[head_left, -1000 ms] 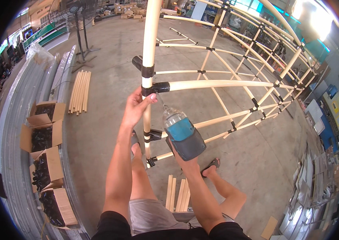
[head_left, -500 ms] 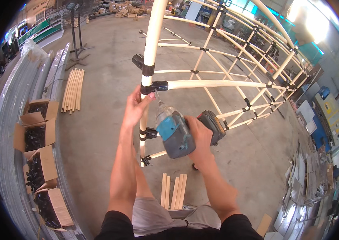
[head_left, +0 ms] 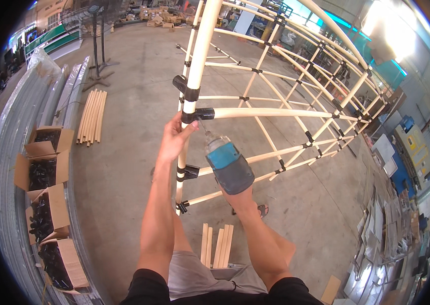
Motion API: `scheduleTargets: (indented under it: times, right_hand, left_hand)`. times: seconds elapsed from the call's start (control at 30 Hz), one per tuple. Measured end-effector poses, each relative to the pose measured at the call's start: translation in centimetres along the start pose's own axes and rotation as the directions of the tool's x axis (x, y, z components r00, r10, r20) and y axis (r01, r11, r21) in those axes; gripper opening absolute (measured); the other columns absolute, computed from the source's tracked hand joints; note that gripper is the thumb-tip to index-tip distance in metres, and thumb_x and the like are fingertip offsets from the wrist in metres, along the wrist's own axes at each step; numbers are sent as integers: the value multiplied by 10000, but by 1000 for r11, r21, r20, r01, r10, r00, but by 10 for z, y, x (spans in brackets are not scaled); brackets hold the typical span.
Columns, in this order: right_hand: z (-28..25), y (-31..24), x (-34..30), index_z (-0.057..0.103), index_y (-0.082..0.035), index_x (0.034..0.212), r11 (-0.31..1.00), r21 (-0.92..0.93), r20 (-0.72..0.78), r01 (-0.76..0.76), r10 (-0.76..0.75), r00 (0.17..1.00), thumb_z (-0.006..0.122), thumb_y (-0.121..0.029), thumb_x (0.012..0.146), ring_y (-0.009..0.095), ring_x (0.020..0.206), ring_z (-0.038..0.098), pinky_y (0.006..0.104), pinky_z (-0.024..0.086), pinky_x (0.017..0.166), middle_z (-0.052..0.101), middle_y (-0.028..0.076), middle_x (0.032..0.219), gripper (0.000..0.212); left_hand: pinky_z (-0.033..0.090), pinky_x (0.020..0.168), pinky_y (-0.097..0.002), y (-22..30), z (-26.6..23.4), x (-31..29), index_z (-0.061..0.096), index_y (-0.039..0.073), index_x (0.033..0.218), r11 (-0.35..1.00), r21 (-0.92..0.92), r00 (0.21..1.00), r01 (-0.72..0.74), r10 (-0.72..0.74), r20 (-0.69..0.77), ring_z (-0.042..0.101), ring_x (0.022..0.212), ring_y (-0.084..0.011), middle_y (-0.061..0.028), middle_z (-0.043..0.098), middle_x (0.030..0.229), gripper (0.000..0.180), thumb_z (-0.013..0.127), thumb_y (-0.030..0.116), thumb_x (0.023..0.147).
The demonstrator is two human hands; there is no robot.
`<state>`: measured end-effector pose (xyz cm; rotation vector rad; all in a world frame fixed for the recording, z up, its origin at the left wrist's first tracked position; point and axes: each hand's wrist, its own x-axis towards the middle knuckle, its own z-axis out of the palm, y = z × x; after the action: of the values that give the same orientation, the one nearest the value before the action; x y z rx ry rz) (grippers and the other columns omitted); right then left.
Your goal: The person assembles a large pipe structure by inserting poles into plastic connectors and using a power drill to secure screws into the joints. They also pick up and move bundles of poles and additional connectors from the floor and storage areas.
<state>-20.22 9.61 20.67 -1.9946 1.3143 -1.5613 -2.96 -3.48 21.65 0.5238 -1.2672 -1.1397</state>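
Observation:
A cream upright pipe (head_left: 202,51) stands in front of me with black pipe joints along it. My left hand (head_left: 172,140) is closed round the pipe at one black joint (head_left: 204,114), its thumb beside the fitting. From that joint a cream cross pipe (head_left: 271,112) runs off to the right. My right hand (head_left: 241,197), mostly hidden behind the tool, grips a teal and black cordless drill (head_left: 229,161). The drill points up and left; its thin bit reaches the underside of the joint, near my left thumb. Whether the bit touches a screw, I cannot make out.
A large frame of jointed pipes (head_left: 309,137) extends to the right. Open cartons of black fittings (head_left: 47,213) line the left beside long wrapped grey profiles (head_left: 14,152). Cut pipes (head_left: 91,117) lie on the floor, and more short pipes (head_left: 217,246) stand near my legs.
The drill has swung round, so its battery and most of my right hand are now hidden behind it. My left hand stays at the joint; the view has shifted slightly.

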Motion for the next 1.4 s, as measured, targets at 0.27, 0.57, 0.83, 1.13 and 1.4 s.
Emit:
scheduleTargets:
  times: [0.27,0.57,0.83,1.13,1.4]
  right_hand:
    - [-1,-8,3,608,18,983,994,-42,-20,98,-99,995,730,-33,746,92,718,568,270,474,657,659,52,784,272]
    - [12,1,-7,687,-65,934,987,-156,-42,35,-42,998,713,-74,731,325,819,626,430,496,733,669,117,881,205]
    - [15,-3,-7,618,-10,954,995,-67,-71,79,-84,994,725,-38,722,200,685,602,326,479,641,651,100,759,257]
    - [10,-6,-4,599,10,979,998,56,-81,22,-18,997,732,-37,731,122,701,593,279,477,653,657,81,764,285]
    - [9,-15,-4,658,-17,867,999,11,-106,-31,32,994,753,-80,697,298,740,633,374,494,687,669,110,820,205]
  left_hand:
    - [477,846,-281,0,1,1,586,0,1122,1000,-17,1000,-1,0,-12,576,885,-99,-15,630,976,258,658,96,893]
    - [477,839,-276,-3,0,2,579,8,1136,1000,4,1000,19,-19,3,581,886,-97,-13,638,993,283,671,106,888]
    - [469,808,-270,-2,0,0,576,10,1135,999,27,1000,20,-20,-16,567,849,-92,-6,622,930,275,667,95,889]
    - [482,864,-287,0,1,-1,567,-1,1167,1000,-9,1000,19,-20,-18,579,902,-103,-20,634,985,311,663,90,885]
    - [475,857,-287,-2,-3,7,573,10,1141,999,-39,1000,13,-14,-23,575,906,-103,-17,631,998,286,667,86,882]
